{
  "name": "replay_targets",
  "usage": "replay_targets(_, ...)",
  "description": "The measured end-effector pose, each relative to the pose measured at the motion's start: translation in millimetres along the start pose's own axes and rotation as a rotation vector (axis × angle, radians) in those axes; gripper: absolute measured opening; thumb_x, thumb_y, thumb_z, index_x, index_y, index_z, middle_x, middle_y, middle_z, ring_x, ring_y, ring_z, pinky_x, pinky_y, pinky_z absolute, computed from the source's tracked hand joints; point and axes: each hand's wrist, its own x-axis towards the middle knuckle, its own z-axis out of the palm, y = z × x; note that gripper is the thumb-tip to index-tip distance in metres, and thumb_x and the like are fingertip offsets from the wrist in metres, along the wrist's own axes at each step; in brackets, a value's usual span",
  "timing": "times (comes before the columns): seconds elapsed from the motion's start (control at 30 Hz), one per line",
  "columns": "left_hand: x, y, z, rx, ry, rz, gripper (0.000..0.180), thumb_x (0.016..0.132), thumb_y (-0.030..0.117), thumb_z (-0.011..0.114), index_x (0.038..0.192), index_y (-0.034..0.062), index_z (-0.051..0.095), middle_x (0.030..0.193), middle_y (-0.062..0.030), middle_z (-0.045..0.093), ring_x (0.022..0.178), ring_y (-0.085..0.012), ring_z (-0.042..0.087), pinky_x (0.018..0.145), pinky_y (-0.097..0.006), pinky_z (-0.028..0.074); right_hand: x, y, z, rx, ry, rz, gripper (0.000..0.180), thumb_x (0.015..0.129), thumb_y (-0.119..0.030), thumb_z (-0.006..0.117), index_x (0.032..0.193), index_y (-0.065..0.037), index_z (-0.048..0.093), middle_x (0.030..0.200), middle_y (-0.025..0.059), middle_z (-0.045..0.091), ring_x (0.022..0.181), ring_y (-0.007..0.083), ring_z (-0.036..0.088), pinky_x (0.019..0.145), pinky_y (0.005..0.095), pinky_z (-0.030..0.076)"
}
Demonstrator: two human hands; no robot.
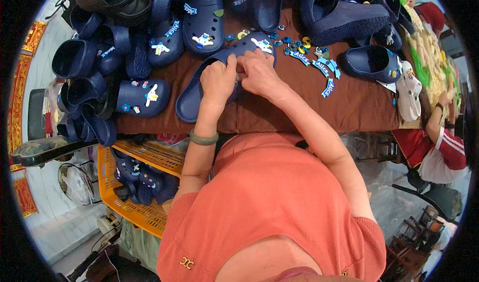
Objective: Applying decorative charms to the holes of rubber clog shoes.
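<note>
A navy clog (189,102) lies slantwise on the brown-covered table in front of me, its toe pointing away to the right. A white character charm (262,45) sits on that toe. My left hand (218,80) is closed at the clog's near side, thumb up. Pressed against it, my right hand (258,73) has bent, pinching fingers over the clog's upper. Something small and pale shows between the fingertips; its kind is hidden. Just right of the hands lie blue lettered charms (322,67) and a heap of small round charms (298,46).
Many navy clogs with charms, such as one upright clog (203,25) and one at the left (143,98), crowd the table. A white clog (410,92) stands at the right edge. Below left is an orange crate (132,217) of clogs. Another person's arm (439,112) shows far right.
</note>
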Motion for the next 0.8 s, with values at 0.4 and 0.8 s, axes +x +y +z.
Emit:
replay_targets(0.4, -2.3, -26.2, 6.8, -0.075, 0.037, 0.455, 0.025, 0.090, 0.012, 0.050, 0.114, 0.0099, 0.058, 0.071, -0.0233, 0.057, 0.068, -0.0416, 0.058, 0.057, -0.048, 0.044, -31.3, 10.9, 1.0, 0.333, 0.219, -0.070, 0.022, 0.075, -0.020, 0.075, 0.091, -0.009, 0.064, 0.091, 0.0079, 0.060, 0.092, 0.0284, 0.052, 0.084, 0.0386, 0.039)
replay_targets(0.8, -6.3, -20.2, -3.3, -0.181, -0.162, 0.207, 0.032, 0.094, 0.023, 0.051, 0.121, 0.0120, 0.065, 0.082, -0.0203, 0.052, 0.076, -0.0283, 0.052, 0.071, -0.036, 0.042, -32.8, 0.9, -6.5, 0.336, 0.074, -0.113, 0.020, 0.078, -0.015, 0.073, 0.085, -0.009, 0.056, 0.085, 0.0053, 0.058, 0.085, 0.0259, 0.053, 0.079, 0.0371, 0.037)
